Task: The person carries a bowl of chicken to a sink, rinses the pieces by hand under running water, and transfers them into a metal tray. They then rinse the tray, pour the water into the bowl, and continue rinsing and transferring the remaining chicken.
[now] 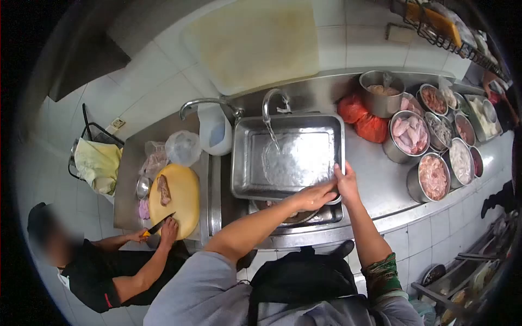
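Note:
A rectangular stainless steel tray (288,157) lies over the sink. Water runs into it from the curved faucet (274,100). At the tray's front right corner, my right hand (347,183) is closed on the rim, with the thumb on top. My left hand (315,196) reaches across along the front rim, fingers stretched out towards my right hand; their tips meet the corner area, partly hidden. Beneath the tray's front edge, a round pan (296,218) with some pieces in it shows in the sink, mostly covered.
To the right stand several metal pots of raw meat (410,133) and red bags (363,117). On the left, a co-worker (125,261) holds a knife (160,224) at a round yellow cutting board (182,201) with a piece of meat. A plastic jug (215,130) stands behind.

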The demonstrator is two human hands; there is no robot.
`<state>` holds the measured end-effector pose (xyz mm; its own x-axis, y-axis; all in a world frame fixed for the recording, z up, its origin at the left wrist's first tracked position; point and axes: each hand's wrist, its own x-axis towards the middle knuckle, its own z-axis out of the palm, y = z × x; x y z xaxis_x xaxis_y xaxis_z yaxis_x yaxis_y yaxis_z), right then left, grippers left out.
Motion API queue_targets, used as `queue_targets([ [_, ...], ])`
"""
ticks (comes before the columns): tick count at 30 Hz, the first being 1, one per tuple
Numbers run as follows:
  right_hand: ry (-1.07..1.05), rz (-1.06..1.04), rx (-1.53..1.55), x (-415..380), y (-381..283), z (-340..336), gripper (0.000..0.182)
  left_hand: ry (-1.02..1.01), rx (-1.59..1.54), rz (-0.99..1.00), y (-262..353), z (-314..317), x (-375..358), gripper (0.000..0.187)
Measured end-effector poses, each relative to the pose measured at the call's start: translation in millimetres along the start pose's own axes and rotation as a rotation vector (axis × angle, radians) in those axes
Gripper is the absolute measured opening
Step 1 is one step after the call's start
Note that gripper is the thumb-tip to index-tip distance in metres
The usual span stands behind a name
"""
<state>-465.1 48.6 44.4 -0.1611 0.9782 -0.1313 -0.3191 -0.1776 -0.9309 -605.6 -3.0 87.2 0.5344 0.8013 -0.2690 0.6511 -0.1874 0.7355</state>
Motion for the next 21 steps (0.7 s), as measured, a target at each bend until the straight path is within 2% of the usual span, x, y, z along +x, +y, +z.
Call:
queue_targets([
  [1, 0.041, -0.054, -0.07, 1, -3, -3, 0.024, -0.202, -0.021, -0.061, 6, -6, -13, 0.056],
  [2, 0.024, -0.039, -0.153, -1, -10, -10, 0.025, -0.035, 0.15, 0.029, 4, 5, -32, 0.056],
  [5, 0.095, -0.14, -0.131, -12, -30, -14, 0.027, 0.125, 0.287, -0.107, -37, 0, -61, 0.054],
  [7, 0.115, -0.134, -0.168, -18, -41, -23, 0.031, 0.18, 0.163, -0.261, -84, -15, -72, 0.05],
  [9, 0.161, -0.19, -0.177, -24, -58, -22, 0.033, 0.167, 0.293, -0.509, -139, -32, -65, 0.049],
  [13, 0.161, -0.272, -0.371, -38, -57, -9, 0.037, 0.816, 0.223, -0.611, -126, -40, 15, 0.061],
  [14, 0.143, -0.206, -0.364, -49, -59, -6, 0.038, 0.989, 0.208, -0.617, -132, -39, 42, 0.065],
  [17, 0.116, -0.105, -0.272, -73, -50, 9, 0.037, 1.287, 0.221, -0.737, -121, -39, 103, 0.071],
  [20, 0.127, 0.043, -0.029, -69, -14, 12, 0.037, 1.252, 0.362, -0.616, -69, -9, 106, 0.069],
  [21, 0.128, 0.096, 0.062, -67, -8, 12, 0.038, 0.998, 0.412, -0.486, -53, 1, 102, 0.067],
])
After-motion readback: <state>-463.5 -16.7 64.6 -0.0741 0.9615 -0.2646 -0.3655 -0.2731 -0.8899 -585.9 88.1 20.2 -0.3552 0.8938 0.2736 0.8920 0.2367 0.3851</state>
